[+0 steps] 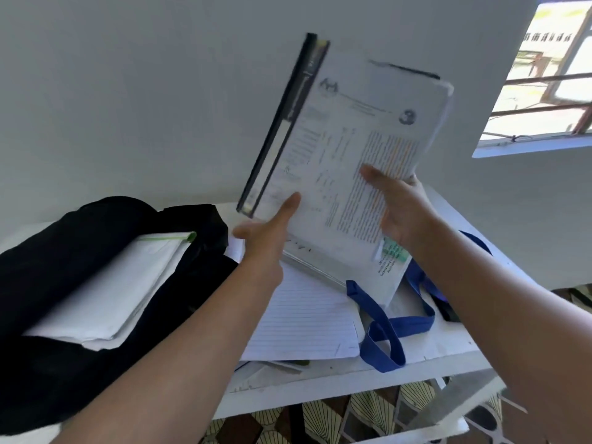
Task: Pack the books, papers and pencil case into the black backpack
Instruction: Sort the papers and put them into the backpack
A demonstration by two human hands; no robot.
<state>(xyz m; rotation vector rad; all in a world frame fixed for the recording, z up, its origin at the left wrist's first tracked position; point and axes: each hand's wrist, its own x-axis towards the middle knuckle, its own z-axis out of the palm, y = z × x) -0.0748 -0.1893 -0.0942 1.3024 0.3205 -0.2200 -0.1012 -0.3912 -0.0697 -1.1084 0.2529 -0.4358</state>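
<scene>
Above the white table, head view: we hold a stack of papers upright, left hand and right hand clasping its lower edges. Backpack lies open at left, white book inside. Lined sheets lie on the table.

Matt black cloth on the backpack, soft and creased. Plain white paper in the book lying in its mouth. Printed paper on the raised stack, with a glossy dark plastic spine at its left. Ruled paper on the notebook. Woven blue fabric strap. Smooth white-painted table.
</scene>
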